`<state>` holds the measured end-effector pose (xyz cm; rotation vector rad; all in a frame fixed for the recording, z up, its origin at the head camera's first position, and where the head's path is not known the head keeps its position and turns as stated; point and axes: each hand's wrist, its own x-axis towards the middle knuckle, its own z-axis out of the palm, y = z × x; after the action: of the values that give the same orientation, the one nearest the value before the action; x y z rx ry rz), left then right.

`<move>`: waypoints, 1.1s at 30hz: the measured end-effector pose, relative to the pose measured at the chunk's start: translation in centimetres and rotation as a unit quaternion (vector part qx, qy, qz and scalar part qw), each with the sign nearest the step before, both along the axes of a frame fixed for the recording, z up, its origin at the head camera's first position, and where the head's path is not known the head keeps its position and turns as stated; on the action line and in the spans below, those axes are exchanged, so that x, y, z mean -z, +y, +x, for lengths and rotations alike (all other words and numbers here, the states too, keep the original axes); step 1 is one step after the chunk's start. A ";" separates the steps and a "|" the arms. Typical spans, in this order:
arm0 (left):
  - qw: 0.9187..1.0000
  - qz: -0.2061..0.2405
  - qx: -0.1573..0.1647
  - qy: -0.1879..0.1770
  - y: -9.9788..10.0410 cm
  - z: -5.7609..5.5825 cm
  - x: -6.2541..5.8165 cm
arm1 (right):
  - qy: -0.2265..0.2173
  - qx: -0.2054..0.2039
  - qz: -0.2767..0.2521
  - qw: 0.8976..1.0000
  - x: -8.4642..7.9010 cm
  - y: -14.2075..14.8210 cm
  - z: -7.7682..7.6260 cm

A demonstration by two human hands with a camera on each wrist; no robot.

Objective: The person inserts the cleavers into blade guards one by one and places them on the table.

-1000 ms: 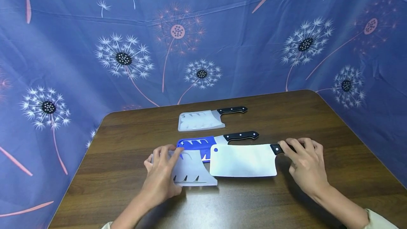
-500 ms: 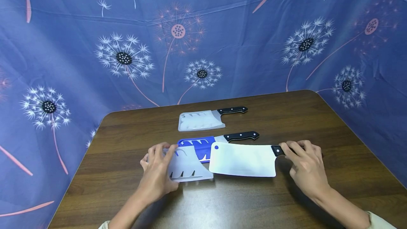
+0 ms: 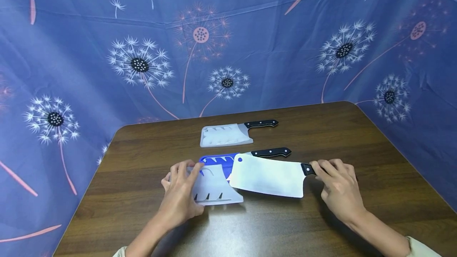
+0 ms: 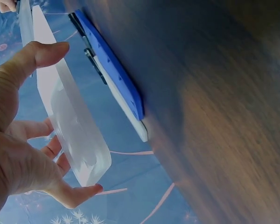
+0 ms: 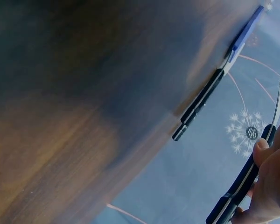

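Observation:
In the head view my left hand (image 3: 180, 193) grips a translucent white blade cover (image 3: 212, 183), thumb along the near edge and fingers at the far edge. The same cover (image 4: 77, 126) fills the left wrist view, raised off the table. My right hand (image 3: 337, 189) holds a bare cleaver (image 3: 269, 175) by its black riveted handle (image 5: 242, 179). Its wide blade points left and tilts, hole end higher, close to the cover's curved open end. Whether the two touch I cannot tell. Behind the blade lies a cleaver in a blue cover (image 3: 217, 159), partly hidden.
Farther back on the brown wooden table (image 3: 143, 154) lies another cleaver in a whitish cover (image 3: 223, 136), black handle to the right. A blue cloth (image 3: 271, 70) with dandelion prints hangs behind the table's far edge.
The cleaver has shifted slightly left and its hole end has risen, so the blade slants more. The white cover moved left and then back right, facing the blade.

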<state>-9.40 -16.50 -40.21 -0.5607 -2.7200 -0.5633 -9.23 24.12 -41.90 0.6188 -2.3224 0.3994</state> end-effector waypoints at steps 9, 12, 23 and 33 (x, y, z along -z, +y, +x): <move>1.000 -0.005 -0.010 0.007 -1.1 -0.3 0.1 | 0.031 -0.022 0.005 0.999 0.2 0.6 0.2; 1.000 -0.004 -0.003 0.007 -1.1 -0.3 0.1 | 0.031 -0.029 0.004 0.999 0.3 0.5 0.1; 1.000 -0.009 0.021 0.017 -0.4 -0.1 0.1 | 0.034 -0.042 0.033 0.998 0.5 -0.8 -0.2; 0.999 -0.018 0.020 0.024 0.4 0.1 0.0 | 0.003 -0.033 0.049 0.998 0.7 -1.9 0.0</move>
<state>-9.25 -16.08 -40.20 -0.6299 -2.6837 -0.5045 -9.21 22.18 -42.57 0.7446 -2.3303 0.3155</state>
